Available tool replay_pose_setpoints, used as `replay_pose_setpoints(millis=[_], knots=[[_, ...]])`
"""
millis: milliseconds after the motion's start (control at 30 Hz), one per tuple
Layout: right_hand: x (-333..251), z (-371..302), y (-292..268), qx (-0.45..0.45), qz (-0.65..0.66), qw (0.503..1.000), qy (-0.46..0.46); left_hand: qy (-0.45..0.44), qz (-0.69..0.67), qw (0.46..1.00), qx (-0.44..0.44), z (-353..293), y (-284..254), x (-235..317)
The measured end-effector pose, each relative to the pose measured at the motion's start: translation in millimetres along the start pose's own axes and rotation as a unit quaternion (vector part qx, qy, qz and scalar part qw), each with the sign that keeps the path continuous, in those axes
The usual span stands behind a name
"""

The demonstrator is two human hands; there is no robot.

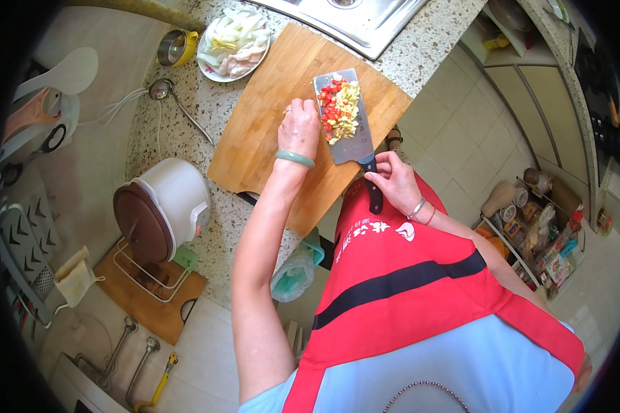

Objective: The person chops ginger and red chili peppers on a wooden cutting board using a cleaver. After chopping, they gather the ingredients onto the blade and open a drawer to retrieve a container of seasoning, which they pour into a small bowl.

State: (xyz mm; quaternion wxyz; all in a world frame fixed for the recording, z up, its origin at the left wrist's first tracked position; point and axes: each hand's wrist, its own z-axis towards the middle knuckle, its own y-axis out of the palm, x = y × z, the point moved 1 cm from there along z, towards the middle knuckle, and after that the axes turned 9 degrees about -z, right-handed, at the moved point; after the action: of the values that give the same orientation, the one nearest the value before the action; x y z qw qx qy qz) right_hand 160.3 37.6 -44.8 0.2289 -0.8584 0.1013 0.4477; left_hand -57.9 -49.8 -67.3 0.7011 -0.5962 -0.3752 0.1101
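A cleaver [358, 148] lies flat over the right side of the wooden cutting board [262, 110]. My right hand [396, 180] grips its black handle, near the board's edge. Small chopped red pepper pieces [329, 103] and pale yellow chopped bits [348, 110], perhaps garlic or ginger, are heaped along the blade. Just left of the blade is my left hand [300, 129], with a green bangle at the wrist. Its fingers are curled closed over the board, and their tips are hidden, so anything inside them cannot be made out.
At the far left of the board stands a plate [224, 77] of sliced pale vegetables and pinkish meat. Beside it are a yellow cup [177, 48] and a ladle [179, 103]. A rice cooker [179, 199] stands left on the speckled counter; a steel sink [375, 31] lies beyond the board.
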Motion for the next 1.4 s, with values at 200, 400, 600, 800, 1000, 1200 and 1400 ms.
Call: replay_pose_setpoints(millis=[200,400,600,800,1000,1200,1400], knots=[[2.5,-1.8,9.7,-0.003,0.013,1.0,-0.011,-0.042,-0.194,0.98,-0.013,5.1,-16.4,-10.9],[-0.2,-7.1,20.3,-0.021,0.016,0.999,-0.025,0.04,-0.289,0.956,0.03,16.1,-34.2,21.2],[2.7,-7.9,22.4,-0.037,0.042,0.998,-0.01,0.066,-0.285,0.953,0.081,19.0,-37.4,16.7],[8.1,-8.6,12.2,-0.007,0.024,0.999,-0.037,-0.011,-0.269,0.962,0.05,-6.0,-27.4,-29.1],[7.1,-8.0,2.8,0.001,-0.009,1.0,-0.028,-0.004,-0.234,0.971,0.048,-11.5,-15.4,-17.1],[5.5,-8.8,2.6,0.007,-0.014,1.0,-0.026,-0.016,-0.194,0.979,0.065,-3.3,-10.9,-12.0],[7.2,-9.0,9.8,0.003,0.0,1.0,-0.021,-0.012,-0.161,0.986,0.049,1.3,-17.2,-1.4]])
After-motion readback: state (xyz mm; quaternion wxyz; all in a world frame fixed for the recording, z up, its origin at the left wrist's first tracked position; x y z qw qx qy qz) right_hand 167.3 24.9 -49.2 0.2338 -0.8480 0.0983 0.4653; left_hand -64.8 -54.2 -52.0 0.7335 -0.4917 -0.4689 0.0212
